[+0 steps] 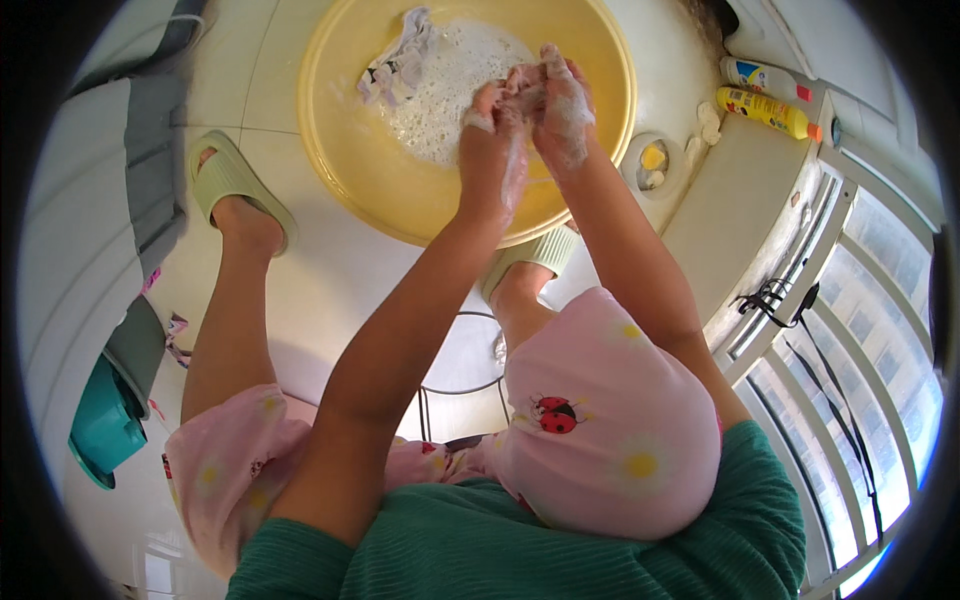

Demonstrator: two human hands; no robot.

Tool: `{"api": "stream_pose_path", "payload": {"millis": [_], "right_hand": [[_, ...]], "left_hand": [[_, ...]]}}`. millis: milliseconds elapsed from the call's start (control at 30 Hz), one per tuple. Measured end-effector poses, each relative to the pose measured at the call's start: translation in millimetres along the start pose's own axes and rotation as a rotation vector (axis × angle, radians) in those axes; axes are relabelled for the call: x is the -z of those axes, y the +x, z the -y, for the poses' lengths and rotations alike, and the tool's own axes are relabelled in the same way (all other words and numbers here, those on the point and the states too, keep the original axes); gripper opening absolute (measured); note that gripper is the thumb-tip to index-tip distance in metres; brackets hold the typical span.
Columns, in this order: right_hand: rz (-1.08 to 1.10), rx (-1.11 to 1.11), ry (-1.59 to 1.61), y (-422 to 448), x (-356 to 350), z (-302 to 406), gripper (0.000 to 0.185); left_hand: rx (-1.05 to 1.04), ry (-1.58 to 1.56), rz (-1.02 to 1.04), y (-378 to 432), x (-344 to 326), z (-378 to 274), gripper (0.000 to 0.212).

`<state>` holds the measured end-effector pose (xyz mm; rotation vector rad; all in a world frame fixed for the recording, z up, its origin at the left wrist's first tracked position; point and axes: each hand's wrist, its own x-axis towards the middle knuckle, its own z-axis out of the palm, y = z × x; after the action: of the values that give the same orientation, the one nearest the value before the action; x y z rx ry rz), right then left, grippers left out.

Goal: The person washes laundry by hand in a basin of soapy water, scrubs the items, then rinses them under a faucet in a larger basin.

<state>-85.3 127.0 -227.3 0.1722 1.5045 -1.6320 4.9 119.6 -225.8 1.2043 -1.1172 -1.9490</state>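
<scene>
A round yellow plastic basin (330,176) stands on the tiled floor before me, with soapy water (435,124) in it. Both my hands are over its right half, close together and covered with suds. My left hand (495,142) and my right hand (564,112) are closed on a small pinkish wet cloth (527,86) bunched between them; the fingers partly hide it. Apart from the hands, a crumpled white patterned cloth (401,64) lies in the basin at the upper left, partly in the foam.
Two plastic bottles, one white (761,77) and one yellow (765,111), lie on the ledge at right. A floor drain (652,165) is beside the basin. White railings (847,225) run along the right. A teal plastic container (109,420) is at lower left, below a grey-white appliance or cabinet (82,225).
</scene>
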Motion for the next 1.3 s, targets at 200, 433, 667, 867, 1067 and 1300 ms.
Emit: {"api": "stream_pose_path", "payload": {"millis": [200, 433, 667, 867, 1067, 1300], "right_hand": [[-0.068, -0.29, 0.131, -36.1, -13.6, -6.6, 0.022], [0.059, -0.361, 0.209, -26.4, -22.5, -3.0, 0.023], [0.137, -0.265, 0.061, -26.0, -9.9, -23.1, 0.02], [0.442, -0.278, 0.028, -28.2, 1.5, 0.2, 0.021], [0.48, -0.248, -0.106, -5.7, 25.8, 15.6, 0.016], [0.189, 0.414, -0.995, 55.6, 75.8, -36.2, 0.038]], "left_hand": [[-0.101, 0.81, 0.088, -8.6, -1.5, -24.5, 0.024], [-0.237, 0.585, -0.076, -2.5, -0.1, -24.1, 0.037], [0.076, 0.444, -0.091, 5.6, 5.2, -32.9, 0.041], [0.126, 0.36, -0.237, 41.7, 72.6, -3.7, 0.042], [0.171, -0.028, -0.125, 54.8, 90.7, -26.3, 0.025], [0.119, 0.267, -0.124, 68.7, 114.6, 28.9, 0.023]]}}
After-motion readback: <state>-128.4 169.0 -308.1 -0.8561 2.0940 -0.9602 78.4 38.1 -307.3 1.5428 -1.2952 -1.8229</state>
